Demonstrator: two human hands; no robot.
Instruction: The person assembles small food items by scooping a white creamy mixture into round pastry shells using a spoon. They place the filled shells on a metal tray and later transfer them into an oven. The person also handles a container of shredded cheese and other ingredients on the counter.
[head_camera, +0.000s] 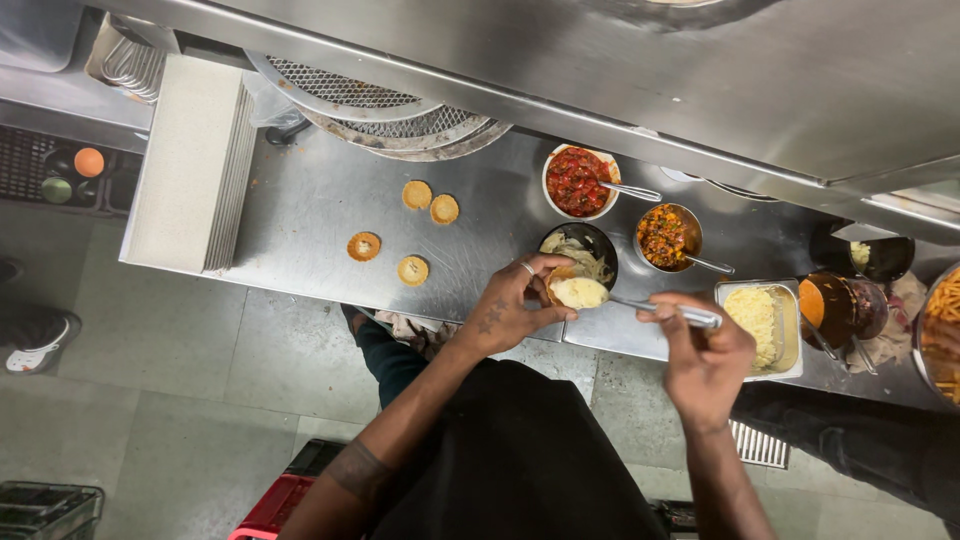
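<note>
Over the steel worktop's (320, 215) front edge, the left hand (510, 310) pinches one small pastry shell (577, 291), already heaped with pale filling by the spoon (665, 310) gripped in the right hand (705, 360), while four shells (412, 270) lie unfilled mid-counter.

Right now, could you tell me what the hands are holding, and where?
Left hand grips a filled tart shell by its edge; right hand holds a spoon by its handle.

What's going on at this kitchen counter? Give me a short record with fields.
Left hand: holds a small round shell heaped with pale filling
Right hand: grips a metal spoon whose tip meets the filling
Below the shell: dark bowl of pale shreds
Counter: four empty shells
Nearby: white bowl of red sauce, tray of yellow shreds
</note>
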